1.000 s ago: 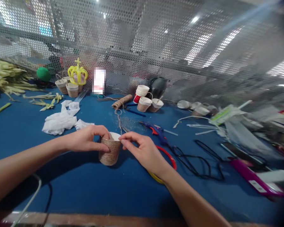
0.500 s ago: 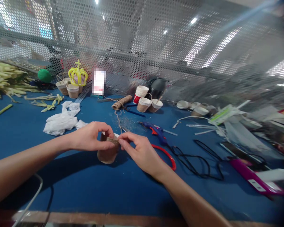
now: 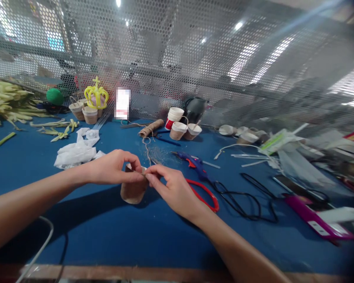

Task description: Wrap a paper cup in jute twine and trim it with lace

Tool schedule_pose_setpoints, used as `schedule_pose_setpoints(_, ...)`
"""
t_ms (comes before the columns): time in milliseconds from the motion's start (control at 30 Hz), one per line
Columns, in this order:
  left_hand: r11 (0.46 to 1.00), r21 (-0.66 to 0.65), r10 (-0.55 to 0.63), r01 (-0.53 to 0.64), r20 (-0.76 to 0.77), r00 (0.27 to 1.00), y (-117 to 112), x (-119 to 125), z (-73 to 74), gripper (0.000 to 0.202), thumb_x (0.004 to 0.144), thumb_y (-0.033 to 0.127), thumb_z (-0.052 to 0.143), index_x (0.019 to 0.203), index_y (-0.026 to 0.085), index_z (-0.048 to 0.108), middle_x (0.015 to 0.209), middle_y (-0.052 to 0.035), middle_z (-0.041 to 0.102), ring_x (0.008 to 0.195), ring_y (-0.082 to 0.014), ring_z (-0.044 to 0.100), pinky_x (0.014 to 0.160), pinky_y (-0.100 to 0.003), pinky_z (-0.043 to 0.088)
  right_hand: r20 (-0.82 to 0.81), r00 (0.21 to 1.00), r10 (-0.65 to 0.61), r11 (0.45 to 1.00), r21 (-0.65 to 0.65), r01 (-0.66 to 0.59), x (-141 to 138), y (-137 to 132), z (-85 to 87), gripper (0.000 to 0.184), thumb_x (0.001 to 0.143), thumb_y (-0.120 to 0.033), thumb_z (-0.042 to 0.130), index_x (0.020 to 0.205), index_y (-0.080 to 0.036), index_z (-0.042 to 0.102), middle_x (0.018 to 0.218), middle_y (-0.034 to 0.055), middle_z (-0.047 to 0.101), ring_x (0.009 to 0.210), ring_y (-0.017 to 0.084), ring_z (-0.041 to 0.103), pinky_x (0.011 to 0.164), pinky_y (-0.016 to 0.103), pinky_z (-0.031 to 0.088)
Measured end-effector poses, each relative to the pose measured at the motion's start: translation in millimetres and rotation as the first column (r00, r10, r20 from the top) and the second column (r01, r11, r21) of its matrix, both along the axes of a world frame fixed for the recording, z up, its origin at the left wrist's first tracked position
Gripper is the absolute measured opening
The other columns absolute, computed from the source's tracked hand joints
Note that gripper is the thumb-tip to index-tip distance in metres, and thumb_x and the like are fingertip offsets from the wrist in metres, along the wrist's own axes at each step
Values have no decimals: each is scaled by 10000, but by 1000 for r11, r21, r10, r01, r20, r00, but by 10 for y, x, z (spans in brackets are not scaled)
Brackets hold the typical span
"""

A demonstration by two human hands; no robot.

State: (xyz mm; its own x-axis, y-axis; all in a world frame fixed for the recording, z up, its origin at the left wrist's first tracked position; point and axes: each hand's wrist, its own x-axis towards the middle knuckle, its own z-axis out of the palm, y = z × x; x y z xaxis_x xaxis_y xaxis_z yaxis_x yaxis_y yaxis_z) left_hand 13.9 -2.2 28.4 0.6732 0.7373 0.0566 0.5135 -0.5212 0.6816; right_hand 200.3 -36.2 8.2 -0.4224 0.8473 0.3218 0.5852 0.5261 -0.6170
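Observation:
A small burlap-covered cup (image 3: 133, 191) stands on the blue table in front of me. My left hand (image 3: 119, 168) grips its rim, with the thumb outside and the fingers curled over the edge. At the right side of the same rim, my right hand (image 3: 169, 188) pinches a thin piece of twine (image 3: 148, 147). The twine runs back toward a twine roll (image 3: 151, 128). Fingers cover part of the rim, so how the twine lies there is hidden.
A blue glue gun (image 3: 194, 163) lies right of my hands, beside a red ring (image 3: 205, 195) and black cable (image 3: 250, 208). White crumpled cloth (image 3: 73, 151) is at the left. Finished-looking cups (image 3: 178, 131) stand behind. A purple power strip (image 3: 312, 218) lies far right.
My right hand has shifted slightly left along the rim, closer to my left thumb. The cup stays where it was; the whole view has moved a little.

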Motion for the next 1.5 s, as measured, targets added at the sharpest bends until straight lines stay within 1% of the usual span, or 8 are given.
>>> schedule_pose_setpoints(300,1000,11,13,-13,9,1000,4,92,-35,141,728,217,478,706,140,594,674,4,617,635,-110,529,600,-205,405,-21,1000,7,1000,2,-7,1,-15,-13,124,835,-172,479,824,-180,602,775,8,658,700,126,600,657,239,452)
schedule_pose_setpoints(500,997,-57,69,-59,192,979,29,42,-114,129,749,223,470,700,145,560,699,1,587,675,-116,523,658,-227,420,-77,996,-46,999,11,47,46,-44,-21,218,808,-218,524,1024,-191,523,716,-9,629,661,130,594,650,258,469)
schedule_pose_setpoints(667,984,-156,139,-88,355,925,101,-2,-272,201,784,320,489,718,139,545,738,-24,594,716,-133,528,684,-257,429,-78,990,-117,990,71,122,64,-61,-17,64,797,-173,519,840,-179,566,743,13,628,666,128,584,626,240,463)
schedule_pose_setpoints(867,984,-161,132,-79,352,926,107,25,-361,188,792,309,489,733,142,554,795,-35,618,775,-149,539,737,-286,424,-32,996,-78,987,141,82,116,-51,-44,129,818,-142,473,822,-172,598,785,30,633,726,136,592,690,246,456)
schedule_pose_setpoints(1000,987,-141,117,-73,336,935,93,21,-343,186,803,304,482,731,145,546,854,-48,622,809,-153,543,769,-294,412,-30,980,-198,968,153,200,271,28,2,154,807,-150,453,809,-185,603,829,44,650,774,162,607,699,274,467)
schedule_pose_setpoints(1133,994,-106,71,-40,315,946,73,9,-317,160,803,276,484,721,150,538,876,-53,613,873,-166,541,803,-300,403,86,872,-482,876,72,477,583,232,115,231,827,-196,399,917,-161,608,675,23,659,640,156,625,612,257,471)
schedule_pose_setpoints(1233,998,-60,14,5,303,953,53,2,-307,140,804,251,482,719,155,537,883,-49,606,925,-171,534,838,-302,397,345,682,-645,745,88,661,858,431,148,321,825,-148,346,1049,-150,576,696,36,680,714,161,644,648,241,457)
schedule_pose_setpoints(1500,999,-28,-34,44,303,952,16,11,-276,122,794,242,489,722,157,536,839,-39,582,922,-169,527,840,-301,410,612,540,-578,693,18,721,1183,767,-167,124,711,-250,616,704,-129,643,821,156,674,839,263,624,677,301,436)
